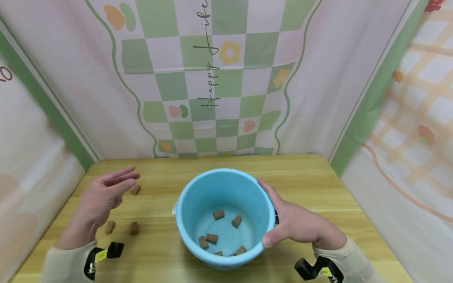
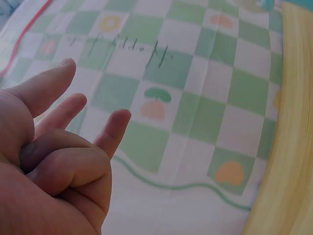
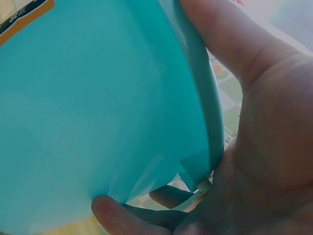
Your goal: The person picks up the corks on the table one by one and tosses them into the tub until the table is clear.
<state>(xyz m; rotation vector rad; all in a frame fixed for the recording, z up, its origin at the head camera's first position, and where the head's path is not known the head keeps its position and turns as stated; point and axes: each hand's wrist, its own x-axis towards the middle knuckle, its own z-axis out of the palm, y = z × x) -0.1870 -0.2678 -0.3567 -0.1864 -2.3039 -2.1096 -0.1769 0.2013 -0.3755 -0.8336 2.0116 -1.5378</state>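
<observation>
In the head view a light-blue bucket (image 1: 226, 173) stands on the table with several brown corks (image 1: 218, 215) on its bottom. My right hand (image 1: 301, 222) grips its right side, thumb on the rim and fingers against the outer wall; the right wrist view shows that wall (image 3: 98, 98) close up. To the left, my left hand (image 1: 102, 194) hovers over the table, holding nothing. Two of its fingers (image 2: 73, 166) are bent and the others stretch out in the left wrist view. Around it lie three loose corks: one beyond the fingertips (image 1: 136, 190), two nearer (image 1: 110, 227).
The wooden table (image 1: 159, 177) meets a hanging cloth (image 1: 226, 78) with green checks at its far edge. More printed cloth (image 1: 407, 157) borders the right, and a pale cloth (image 1: 28, 157) the left. A white handle end (image 1: 174, 209) sticks out at the bucket's left side.
</observation>
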